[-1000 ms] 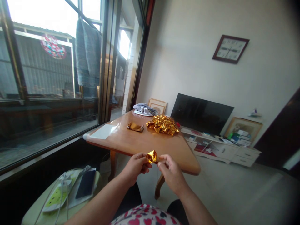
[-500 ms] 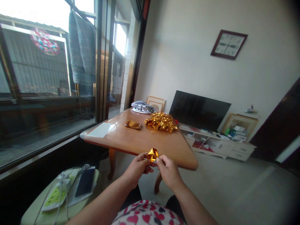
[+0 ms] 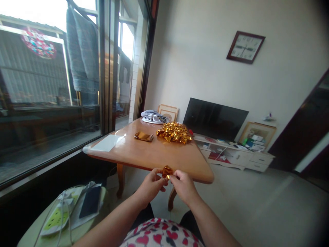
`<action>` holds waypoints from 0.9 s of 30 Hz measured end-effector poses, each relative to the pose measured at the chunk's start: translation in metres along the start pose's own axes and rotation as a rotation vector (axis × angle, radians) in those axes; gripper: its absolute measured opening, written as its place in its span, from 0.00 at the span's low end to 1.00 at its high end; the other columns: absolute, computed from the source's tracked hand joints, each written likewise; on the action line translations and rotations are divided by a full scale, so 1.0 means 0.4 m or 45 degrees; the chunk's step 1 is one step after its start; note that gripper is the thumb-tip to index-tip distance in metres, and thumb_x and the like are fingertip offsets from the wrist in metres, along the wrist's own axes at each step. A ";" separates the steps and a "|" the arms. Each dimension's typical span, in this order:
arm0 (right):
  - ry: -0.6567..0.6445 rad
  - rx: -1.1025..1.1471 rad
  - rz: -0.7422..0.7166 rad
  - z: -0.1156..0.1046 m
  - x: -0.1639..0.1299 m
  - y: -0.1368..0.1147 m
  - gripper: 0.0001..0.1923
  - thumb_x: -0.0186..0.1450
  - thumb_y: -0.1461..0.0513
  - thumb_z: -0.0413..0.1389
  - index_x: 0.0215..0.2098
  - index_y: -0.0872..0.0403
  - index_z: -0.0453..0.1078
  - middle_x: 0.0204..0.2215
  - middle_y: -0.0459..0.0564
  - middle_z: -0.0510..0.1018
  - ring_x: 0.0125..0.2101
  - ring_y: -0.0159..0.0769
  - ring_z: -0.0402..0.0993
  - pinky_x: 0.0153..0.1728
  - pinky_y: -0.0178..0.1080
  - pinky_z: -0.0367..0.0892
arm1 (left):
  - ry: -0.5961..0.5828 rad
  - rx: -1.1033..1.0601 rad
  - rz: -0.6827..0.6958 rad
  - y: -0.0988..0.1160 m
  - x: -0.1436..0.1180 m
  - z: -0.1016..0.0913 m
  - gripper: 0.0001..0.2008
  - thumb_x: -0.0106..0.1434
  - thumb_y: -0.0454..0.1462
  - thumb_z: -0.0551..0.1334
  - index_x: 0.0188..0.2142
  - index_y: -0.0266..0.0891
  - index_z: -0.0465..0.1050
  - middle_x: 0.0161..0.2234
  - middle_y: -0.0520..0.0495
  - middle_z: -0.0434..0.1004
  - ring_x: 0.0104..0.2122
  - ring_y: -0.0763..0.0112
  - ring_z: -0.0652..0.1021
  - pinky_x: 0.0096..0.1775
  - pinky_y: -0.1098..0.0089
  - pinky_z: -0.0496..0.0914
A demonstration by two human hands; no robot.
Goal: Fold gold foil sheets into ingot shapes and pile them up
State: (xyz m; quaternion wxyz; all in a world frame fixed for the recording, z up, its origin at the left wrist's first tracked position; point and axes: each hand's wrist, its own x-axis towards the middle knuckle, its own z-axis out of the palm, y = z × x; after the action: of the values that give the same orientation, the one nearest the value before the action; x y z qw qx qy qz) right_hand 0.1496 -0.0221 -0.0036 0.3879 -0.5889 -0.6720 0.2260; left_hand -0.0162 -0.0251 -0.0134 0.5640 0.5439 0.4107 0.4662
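Observation:
A small piece of shiny gold foil paper point(image 3: 167, 171), creased into a folded shape, is held between both hands in front of the table's near edge. My left hand point(image 3: 151, 183) pinches its left side, with the lower fingers curled beneath. On its right lower side, the thumb and fingertips of my right hand point(image 3: 184, 185) are closed. Beyond them on the wooden table point(image 3: 144, 157) lies a heap of folded gold foil pieces point(image 3: 174, 133). Left of the heap rests a small stack of flat gold foil sheets point(image 3: 143, 136).
A white sheet point(image 3: 105, 143) lies at the table's left corner, and folded clothes point(image 3: 154, 117) sit at its far end. To my lower left, a pale green stool point(image 3: 31, 228) bears a dark phone point(image 3: 90, 201) and cables. A TV point(image 3: 214, 118) stands beyond the table.
The foil piece has turned in my fingers, and its upper face now looks darker and more creased. Both hands keep their grip. The view has shifted slightly to the right.

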 end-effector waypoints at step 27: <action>-0.051 -0.161 -0.084 -0.022 -0.009 -0.020 0.11 0.61 0.59 0.52 0.21 0.51 0.63 0.17 0.42 0.70 0.21 0.32 0.64 0.24 0.33 0.53 | 0.196 0.563 0.251 -0.025 0.035 -0.039 0.03 0.53 0.34 0.59 0.24 0.39 0.67 0.21 0.54 0.69 0.24 0.72 0.68 0.27 0.72 0.54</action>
State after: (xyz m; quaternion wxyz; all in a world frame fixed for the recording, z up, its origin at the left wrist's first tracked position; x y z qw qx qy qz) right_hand 0.1516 -0.0285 0.0069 0.3438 -0.5851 -0.7116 0.1818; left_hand -0.0274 -0.0076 -0.0238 0.3502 0.6543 0.4894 0.4579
